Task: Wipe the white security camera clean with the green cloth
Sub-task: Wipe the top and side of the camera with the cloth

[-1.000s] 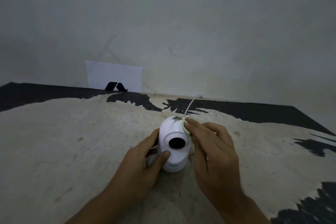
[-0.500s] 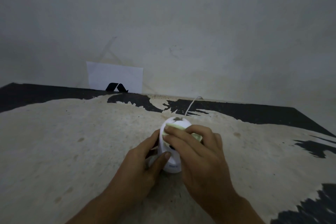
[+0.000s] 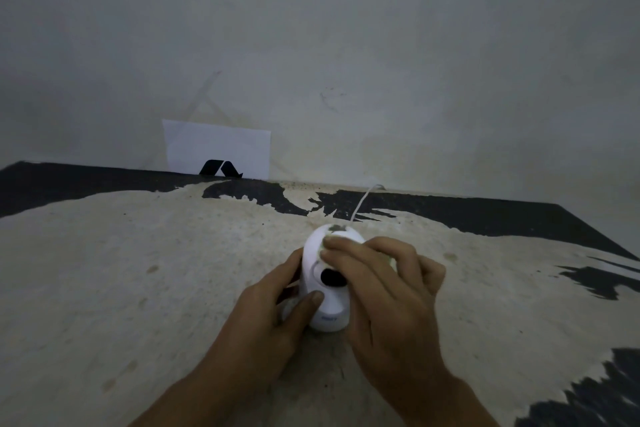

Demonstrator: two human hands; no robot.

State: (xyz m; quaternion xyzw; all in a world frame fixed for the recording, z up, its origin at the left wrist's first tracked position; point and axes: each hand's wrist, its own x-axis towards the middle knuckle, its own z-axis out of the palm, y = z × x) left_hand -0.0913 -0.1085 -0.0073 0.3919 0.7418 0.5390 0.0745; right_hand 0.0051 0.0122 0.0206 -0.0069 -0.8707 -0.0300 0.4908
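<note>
The white security camera (image 3: 318, 253) stands upright on the worn table, its black lens facing me. A dark smudge sits on its top. My left hand (image 3: 273, 308) grips the camera's left side and base, thumb on the front. My right hand (image 3: 381, 288) lies over the camera's upper right front, fingers pressing the green cloth (image 3: 325, 246) against the dome. Only thin slivers of the cloth show under the fingers. A white cable (image 3: 362, 201) runs from behind the camera to the wall.
The table top (image 3: 138, 270) is pale and worn with black patches along the back and right edges. A white card with a black logo (image 3: 218, 149) leans against the grey wall at the back left.
My right hand slid the cloth from the camera's right side across the front, covering the lens, then shifted up and right so the lens shows again. The left hand kept its hold.
</note>
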